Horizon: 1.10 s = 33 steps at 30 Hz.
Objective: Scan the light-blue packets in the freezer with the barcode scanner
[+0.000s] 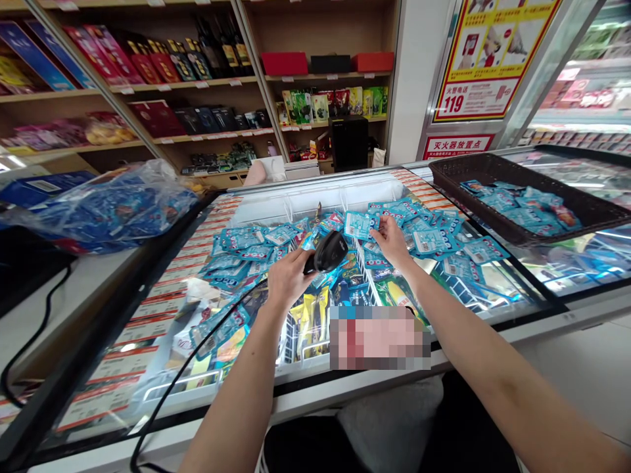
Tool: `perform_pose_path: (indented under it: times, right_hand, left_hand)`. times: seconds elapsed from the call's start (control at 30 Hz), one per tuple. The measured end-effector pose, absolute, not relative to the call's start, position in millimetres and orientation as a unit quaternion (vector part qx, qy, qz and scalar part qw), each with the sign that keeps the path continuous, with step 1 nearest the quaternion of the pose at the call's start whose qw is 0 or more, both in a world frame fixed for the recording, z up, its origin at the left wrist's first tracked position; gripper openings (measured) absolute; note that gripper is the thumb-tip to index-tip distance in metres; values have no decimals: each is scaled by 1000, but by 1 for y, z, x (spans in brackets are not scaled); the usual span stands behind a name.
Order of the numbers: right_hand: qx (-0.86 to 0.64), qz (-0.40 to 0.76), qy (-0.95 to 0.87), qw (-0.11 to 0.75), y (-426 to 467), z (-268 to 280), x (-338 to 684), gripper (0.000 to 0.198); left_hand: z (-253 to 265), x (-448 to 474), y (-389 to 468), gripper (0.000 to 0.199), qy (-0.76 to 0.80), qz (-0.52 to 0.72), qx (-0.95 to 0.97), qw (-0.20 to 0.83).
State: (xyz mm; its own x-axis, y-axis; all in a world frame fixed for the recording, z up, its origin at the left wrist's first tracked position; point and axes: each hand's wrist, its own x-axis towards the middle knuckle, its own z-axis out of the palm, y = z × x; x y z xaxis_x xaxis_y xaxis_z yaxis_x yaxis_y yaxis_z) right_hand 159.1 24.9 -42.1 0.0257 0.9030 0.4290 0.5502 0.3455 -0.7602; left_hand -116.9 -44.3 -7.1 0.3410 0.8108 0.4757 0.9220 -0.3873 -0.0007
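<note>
My left hand (290, 277) is wrapped round a black handheld barcode scanner (330, 252), whose cord runs down to the lower left. Just right of the scanner's head, my right hand (391, 238) pinches a small blue packet (359, 225) by its right edge. Many more blue packets (434, 240) lie loose on the glass top of a chest freezer (162, 315), in a heap to the right and a second heap (246, 253) to the left. Beneath the glass, yellow packages (313, 315) sit in white wire baskets.
A dark brown tray (438, 174) with blue packets stands at the right. On the left is a clear plastic bag (118, 203) of blue packages. Shelves (197, 85) of boxes and bottles line the back. A blurred patch covers the freezer's front edge.
</note>
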Motion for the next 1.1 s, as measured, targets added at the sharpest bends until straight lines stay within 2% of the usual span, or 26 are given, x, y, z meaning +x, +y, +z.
perform_pose_path:
  times: [0.43,0.57,0.67,0.83,1.1]
  right_hand:
    - [-535,198,-671,473,25,-42,159,47]
    - [-537,182,-673,475,19,-36,159,54]
    - [-543,131,-688,464,12,-27,159,55]
    - [-552,28,-701,450,7,-20,161,43]
    - [-631,-78,-669,384,9,-19,172,43]
  left_hand:
    - [-7,-115,-44,37,-532,-199,-811,138]
    - [-8,-116,-44,36,-531,-202,-811,136]
    - [-8,-119,-44,35,-539,-205,-803,149]
    - [-7,-127,-43,36,-579,-215,-767,173]
    - [-4,-132,-43,36,-639,-229,-710,188]
